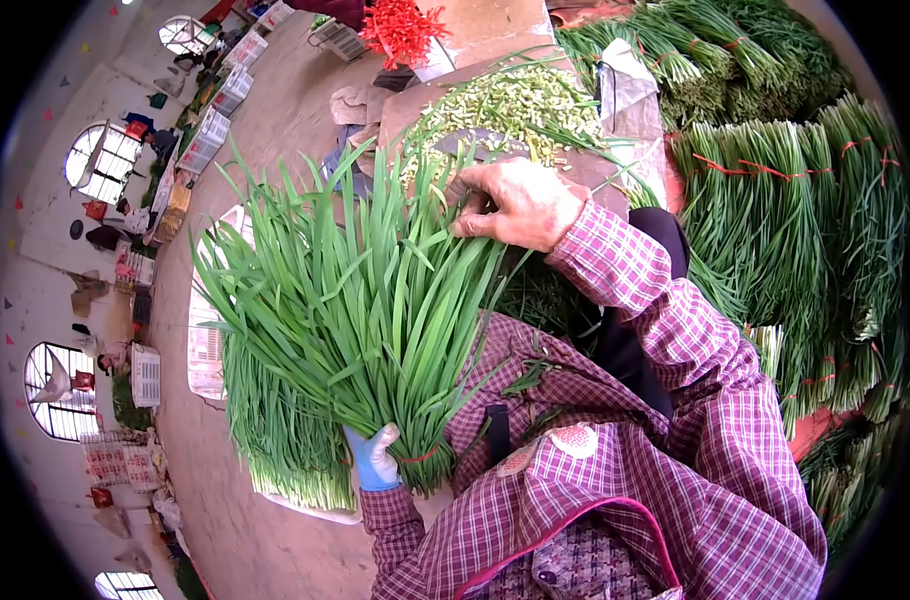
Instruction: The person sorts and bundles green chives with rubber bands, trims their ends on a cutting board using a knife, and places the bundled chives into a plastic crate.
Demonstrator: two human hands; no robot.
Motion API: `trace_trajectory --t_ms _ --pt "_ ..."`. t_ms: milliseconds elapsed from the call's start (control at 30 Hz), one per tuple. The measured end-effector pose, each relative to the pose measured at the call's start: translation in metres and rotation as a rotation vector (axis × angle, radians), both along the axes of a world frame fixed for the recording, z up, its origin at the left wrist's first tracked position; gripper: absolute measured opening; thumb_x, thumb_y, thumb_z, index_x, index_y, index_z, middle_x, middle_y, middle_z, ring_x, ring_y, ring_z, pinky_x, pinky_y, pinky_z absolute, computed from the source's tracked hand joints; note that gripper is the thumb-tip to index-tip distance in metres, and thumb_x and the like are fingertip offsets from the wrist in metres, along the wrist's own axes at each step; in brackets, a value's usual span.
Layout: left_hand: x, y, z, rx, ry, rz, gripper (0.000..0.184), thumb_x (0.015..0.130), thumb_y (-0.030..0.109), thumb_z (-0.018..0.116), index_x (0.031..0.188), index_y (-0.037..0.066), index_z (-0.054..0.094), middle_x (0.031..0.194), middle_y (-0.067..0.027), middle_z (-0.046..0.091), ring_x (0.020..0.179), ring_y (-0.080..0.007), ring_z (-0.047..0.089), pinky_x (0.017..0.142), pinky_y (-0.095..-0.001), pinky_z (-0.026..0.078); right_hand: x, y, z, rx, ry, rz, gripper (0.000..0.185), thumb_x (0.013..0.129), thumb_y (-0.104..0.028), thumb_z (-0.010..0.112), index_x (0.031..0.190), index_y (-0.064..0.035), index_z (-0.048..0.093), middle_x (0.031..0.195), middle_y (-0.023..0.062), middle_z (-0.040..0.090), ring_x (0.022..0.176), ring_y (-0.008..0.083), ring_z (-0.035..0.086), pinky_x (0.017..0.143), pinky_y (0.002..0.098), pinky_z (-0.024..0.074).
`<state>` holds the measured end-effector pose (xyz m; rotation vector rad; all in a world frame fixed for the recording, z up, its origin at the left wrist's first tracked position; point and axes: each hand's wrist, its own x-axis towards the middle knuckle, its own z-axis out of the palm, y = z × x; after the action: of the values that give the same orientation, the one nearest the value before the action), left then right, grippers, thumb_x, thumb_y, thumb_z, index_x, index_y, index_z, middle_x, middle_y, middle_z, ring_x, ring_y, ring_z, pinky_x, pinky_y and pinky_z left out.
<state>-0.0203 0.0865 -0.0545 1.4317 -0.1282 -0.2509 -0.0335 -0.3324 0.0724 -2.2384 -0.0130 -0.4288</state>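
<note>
Well left of the bunch of green leaves that I hold, white crates stand in a row near an arched window. Just left of the bunch and partly behind it, more cut greens lie in a white tray. My gloved left hand is closed round the bunch's stem end, thumb in front, the other fingers hidden; a red band circles the stems beside it. Beyond the leaf tips are red ties and a heap of pale trimmings. My bare right hand is at the bunch's upper right edge, fingers curled, thumb and forefinger almost meeting; I cannot tell whether they pinch a leaf. Farthest right of the bunch, tied bundles are stacked.
</note>
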Motion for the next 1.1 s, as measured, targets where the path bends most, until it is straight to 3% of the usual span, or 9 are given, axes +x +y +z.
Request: trace_trajectory --t_ms 100,300,400,467,700,800,900,1033,1100 --pt "0.009 0.021 -0.022 -0.166 0.108 -0.008 0.099 0.064 -0.011 0.061 0.151 0.014 0.019 0.107 -0.0083 0.056 0.065 -0.0117 0.047 0.056 -0.0235 0.041 0.001 0.002 -0.002 0.028 -0.001 0.029 0.024 0.080 -0.025 0.072 0.096 -0.0077 0.068 0.077 0.0097 0.070 0.074 0.0244 0.069 0.069 0.0372 0.0518" --pt "0.010 0.025 -0.029 -0.198 0.106 0.015 0.105 0.063 -0.011 0.061 0.153 0.017 0.013 0.120 -0.0102 0.053 0.064 -0.0124 0.047 0.056 -0.0232 0.042 0.005 0.009 -0.017 0.083 -0.106 -0.012 0.028 0.079 -0.034 0.069 0.093 -0.0095 0.069 0.072 0.0140 0.068 0.075 0.0321 0.067 0.071 0.0426 0.0518" --pt "0.004 0.017 -0.018 -0.186 0.133 0.051 0.106 0.063 -0.011 0.061 0.153 0.016 0.012 0.119 -0.0101 0.053 0.063 -0.0122 0.046 0.055 -0.0229 0.040 0.008 0.016 -0.025 0.088 -0.219 -0.056 0.027 0.079 -0.033 0.068 0.092 -0.0093 0.068 0.069 0.0146 0.066 0.072 0.0334 0.065 0.069 0.0438 0.0510" --pt "-0.001 0.004 -0.002 -0.021 -0.056 0.032 0.073 0.069 0.002 0.060 0.138 0.001 0.037 0.085 0.0000 0.054 0.068 -0.0092 0.047 0.066 -0.0211 0.043 0.009 0.021 -0.028 0.125 -0.253 -0.059 0.027 0.078 -0.032 0.067 0.091 -0.0081 0.067 0.068 0.0144 0.066 0.069 0.0338 0.065 0.068 0.0445 0.0505" --pt "0.004 0.008 0.015 0.027 0.018 -0.006 0.082 0.063 0.000 0.063 0.141 0.003 0.036 0.108 -0.0039 0.059 0.081 -0.0117 0.055 0.077 -0.0246 0.047 -0.001 0.029 -0.028 0.223 -0.098 -0.020 0.028 0.082 -0.033 0.063 0.096 -0.0087 0.064 0.068 0.0121 0.065 0.068 0.0313 0.065 0.065 0.0429 0.0497" --pt "0.009 0.010 0.018 0.013 -0.030 0.005 0.082 0.062 0.000 0.064 0.140 0.003 0.037 0.105 -0.0027 0.059 0.078 -0.0103 0.054 0.073 -0.0233 0.046 0.001 0.032 -0.032 0.242 -0.188 0.005 0.027 0.085 -0.031 0.064 0.095 -0.0062 0.064 0.064 0.0104 0.061 0.060 0.0244 0.060 0.059 0.0370 0.0455" --pt "0.024 0.031 0.004 -0.064 -0.006 -0.021 0.100 0.064 -0.014 0.059 0.151 0.011 0.016 0.116 -0.0136 0.054 0.057 -0.0135 0.044 0.050 -0.0264 0.038 0.000 0.032 -0.029 0.228 -0.193 0.018 0.031 0.084 -0.034 0.066 0.095 -0.0053 0.064 0.063 0.0101 0.060 0.058 0.0240 0.059 0.058 0.0363 0.0448" --pt "0.024 0.031 0.003 -0.130 0.061 0.090 0.106 0.063 -0.015 0.057 0.152 0.018 0.010 0.129 -0.0169 0.047 0.059 -0.0151 0.046 0.052 -0.0274 0.041 -0.004 0.034 -0.021 0.267 -0.170 0.024 0.036 0.083 -0.039 0.067 0.094 -0.0045 0.064 0.061 0.0107 0.058 0.055 0.0236 0.057 0.055 0.0367 0.0426" --pt "0.024 0.033 0.000 -0.167 0.090 0.126 0.108 0.062 -0.016 0.056 0.153 0.020 0.010 0.132 -0.0172 0.046 0.059 -0.0155 0.046 0.052 -0.0273 0.041 -0.007 0.034 -0.016 0.213 -0.041 -0.012 0.040 0.080 -0.047 0.067 0.095 -0.0089 0.067 0.063 0.0122 0.062 0.064 0.0304 0.063 0.062 0.0432 0.0465"
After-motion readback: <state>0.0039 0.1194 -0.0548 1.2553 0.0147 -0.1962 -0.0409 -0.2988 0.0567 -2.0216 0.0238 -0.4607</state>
